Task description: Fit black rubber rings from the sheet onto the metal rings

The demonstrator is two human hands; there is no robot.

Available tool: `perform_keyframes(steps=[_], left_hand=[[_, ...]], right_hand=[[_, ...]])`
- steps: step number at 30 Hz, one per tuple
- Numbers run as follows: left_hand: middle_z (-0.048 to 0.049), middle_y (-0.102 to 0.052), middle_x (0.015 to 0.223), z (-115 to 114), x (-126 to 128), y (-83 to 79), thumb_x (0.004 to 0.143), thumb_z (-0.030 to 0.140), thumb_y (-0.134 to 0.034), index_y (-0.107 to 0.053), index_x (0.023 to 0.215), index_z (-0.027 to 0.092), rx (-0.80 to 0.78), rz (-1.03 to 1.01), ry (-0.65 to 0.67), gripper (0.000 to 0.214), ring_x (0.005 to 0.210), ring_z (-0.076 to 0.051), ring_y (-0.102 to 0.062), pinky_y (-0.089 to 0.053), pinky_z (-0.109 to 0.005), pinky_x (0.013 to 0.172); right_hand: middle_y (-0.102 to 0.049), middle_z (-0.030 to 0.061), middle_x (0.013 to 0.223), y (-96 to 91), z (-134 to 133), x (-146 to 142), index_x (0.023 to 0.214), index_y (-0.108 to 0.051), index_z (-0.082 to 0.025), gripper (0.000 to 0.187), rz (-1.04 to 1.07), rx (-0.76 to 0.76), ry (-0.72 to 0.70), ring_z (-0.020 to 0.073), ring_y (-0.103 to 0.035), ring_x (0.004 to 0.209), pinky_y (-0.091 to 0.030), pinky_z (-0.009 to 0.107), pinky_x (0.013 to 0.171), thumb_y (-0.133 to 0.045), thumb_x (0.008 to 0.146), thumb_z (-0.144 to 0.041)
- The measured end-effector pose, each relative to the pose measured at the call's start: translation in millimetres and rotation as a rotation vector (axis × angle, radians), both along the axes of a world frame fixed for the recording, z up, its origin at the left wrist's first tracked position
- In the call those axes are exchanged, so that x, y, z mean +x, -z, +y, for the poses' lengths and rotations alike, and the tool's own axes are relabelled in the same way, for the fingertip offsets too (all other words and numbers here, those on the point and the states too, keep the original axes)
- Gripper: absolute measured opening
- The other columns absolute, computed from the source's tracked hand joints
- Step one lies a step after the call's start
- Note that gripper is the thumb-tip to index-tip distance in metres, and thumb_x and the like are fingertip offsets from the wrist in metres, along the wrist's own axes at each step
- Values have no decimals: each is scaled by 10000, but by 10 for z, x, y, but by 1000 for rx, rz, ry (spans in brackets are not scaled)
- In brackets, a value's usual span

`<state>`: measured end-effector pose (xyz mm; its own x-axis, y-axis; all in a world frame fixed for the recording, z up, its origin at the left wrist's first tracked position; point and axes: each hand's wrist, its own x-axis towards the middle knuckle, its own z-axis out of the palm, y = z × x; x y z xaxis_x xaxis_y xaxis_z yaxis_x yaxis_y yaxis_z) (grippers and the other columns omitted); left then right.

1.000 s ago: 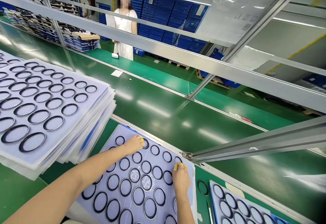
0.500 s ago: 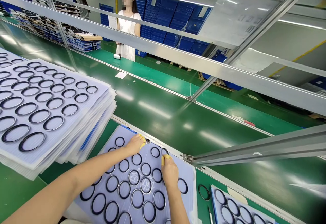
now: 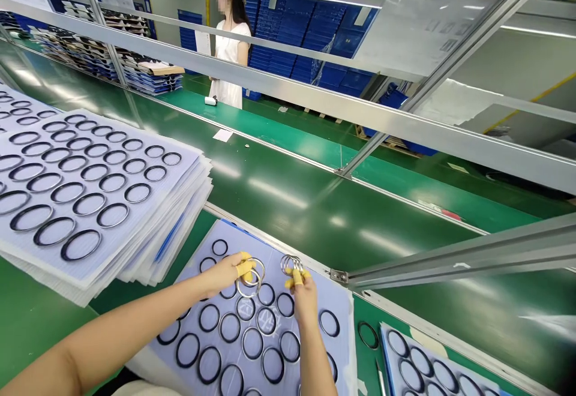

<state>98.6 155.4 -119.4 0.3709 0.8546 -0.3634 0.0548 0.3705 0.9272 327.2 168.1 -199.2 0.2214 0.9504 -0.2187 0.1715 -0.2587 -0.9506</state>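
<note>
My left hand (image 3: 230, 272), with yellow covers on its fingertips, pinches a couple of thin metal rings (image 3: 248, 296) over the far part of a pale sheet. Held in my right hand (image 3: 306, 295), also with yellow fingertip covers, is a small bunch of overlapping shiny rings (image 3: 290, 258). Both hands are raised a little above the pale sheet (image 3: 333, 291), where many dark-rimmed rings lie spread out flat. My right forearm covers part of the sheet and some of its rings.
To the left rises a thick stack of sheets (image 3: 182, 228) covered in rings. At right, a loose ring (image 3: 360, 331) and a slim pen-like tool (image 3: 380, 377) lie beside another ring-covered sheet (image 3: 387, 354). A metal frame bar (image 3: 450, 261) slants in from the right. A person (image 3: 231, 54) stands across the bench.
Both hands have come up from the sheet's far edge, with rings now plainly showing in their fingers. The view has shifted slightly, and the person opposite has turned.
</note>
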Motion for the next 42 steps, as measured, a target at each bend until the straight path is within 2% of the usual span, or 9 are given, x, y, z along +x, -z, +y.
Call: perform_keyframes(steps=[3,6,13,21,26,29,33,37,42], left_hand=[[37,-523,703,-150,-20,-221,773,536,-590,-522,964,167,-66,-105,67,421,656,-111,-489,-384,-270,679],[55,-509,654,-292,-24,-384,756,473,-638,-527,985,166,-110,-181,128,399,625,-106,-478,-375,-261,651],[36,-544,712,-598,-51,-513,747,392,-692,-535,988,162,-126,-189,186,368,661,-105,-514,-386,-248,657],[-32,-619,961,-973,-122,-529,835,282,-567,-569,1039,193,360,166,133,223,859,-161,-561,-449,-293,800],[-83,-618,1061,-1122,-276,-703,896,398,-485,-565,1116,181,519,263,175,320,974,-209,-557,-445,-360,896],[-115,-597,1164,-1243,-392,-884,887,451,-520,-459,1294,178,328,131,267,493,1020,-222,-576,-455,-369,907],[-16,-650,887,-1405,-477,-1157,820,346,-672,-345,1394,226,92,-32,429,672,735,-141,-599,-471,-345,871],[17,-623,871,-1479,-501,-1308,842,269,-651,-332,1408,275,74,-120,482,650,644,-89,-549,-460,-338,903],[-59,-634,1041,-1504,-559,-1312,786,355,-712,-326,1429,256,101,-125,583,757,917,-181,-610,-457,-368,933]], right_hand=[[-648,18,756,-258,-406,-219,829,-609,-197,463,321,-15,12,112,-504,523,-424,258,491,-610,750,-653],[-627,12,724,-493,-887,-516,812,-643,-211,395,575,-70,-29,116,-494,547,-418,258,513,-746,671,-565],[-470,-66,534,-784,-1540,-863,692,-640,-221,335,885,-110,-9,64,-373,481,-356,196,489,-829,624,-489],[-515,-67,490,-1039,-1847,-1039,791,-667,-207,370,977,-114,-65,39,-329,381,-282,167,378,-851,604,-468],[-681,8,687,-1187,-1967,-1135,804,-674,-182,328,928,-67,-79,46,-468,392,-344,151,347,-838,644,-418],[-713,25,753,-1256,-2082,-1148,837,-678,-196,237,831,49,-131,111,-626,513,-469,182,420,-785,728,-378],[-733,45,849,-1406,-2229,-1127,963,-675,-240,160,638,180,-370,171,-702,728,-576,271,636,-634,874,-367],[-723,35,917,-1562,-2271,-1101,986,-671,-276,197,360,412,-511,159,-688,789,-559,265,714,-502,947,-369],[-711,12,812,-1596,-2283,-1111,861,-671,-256,245,242,571,-506,145,-676,746,-540,230,699,-495,945,-405]])
